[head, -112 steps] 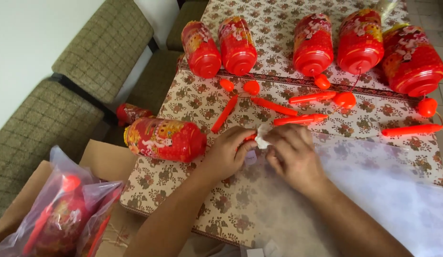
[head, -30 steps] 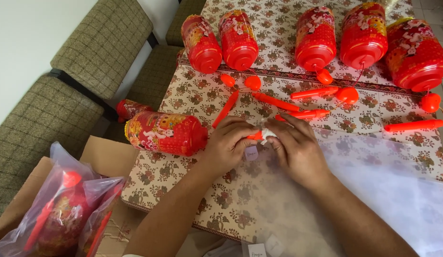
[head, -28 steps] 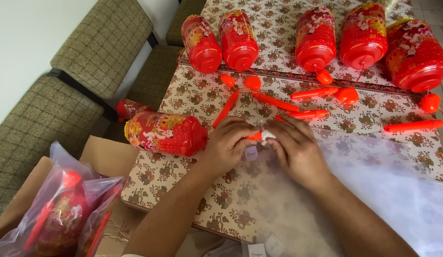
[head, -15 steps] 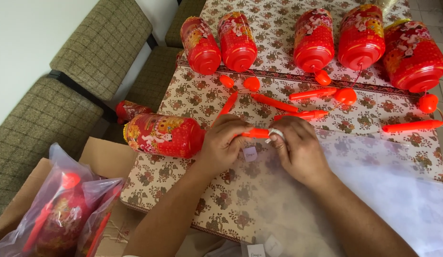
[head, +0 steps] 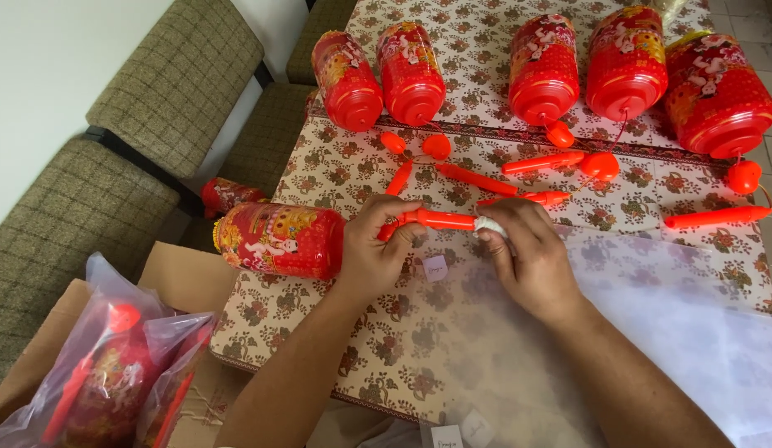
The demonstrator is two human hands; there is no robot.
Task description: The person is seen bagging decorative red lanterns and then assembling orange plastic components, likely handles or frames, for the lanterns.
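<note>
My left hand (head: 376, 249) grips one end of a red plastic stick (head: 440, 220). My right hand (head: 529, 257) pinches the stick's other end, where a bit of white material (head: 489, 224) is wrapped. A red patterned lantern (head: 274, 240) lies on its side just left of my left hand. Both hands hover over a floral tablecloth (head: 336, 323), with a clear plastic sheet (head: 651, 323) under my right forearm.
Several red lanterns (head: 542, 68) stand in a row at the far side, with loose red sticks (head: 718, 217) and red caps (head: 600, 165) before them. A cardboard box (head: 183, 278) with bagged lanterns (head: 104, 377) sits lower left. Checked chairs (head: 112, 141) line the left.
The red stick, earlier mostly hidden between my hands near the tabletop, has been drawn out and now spans horizontally between both hands.
</note>
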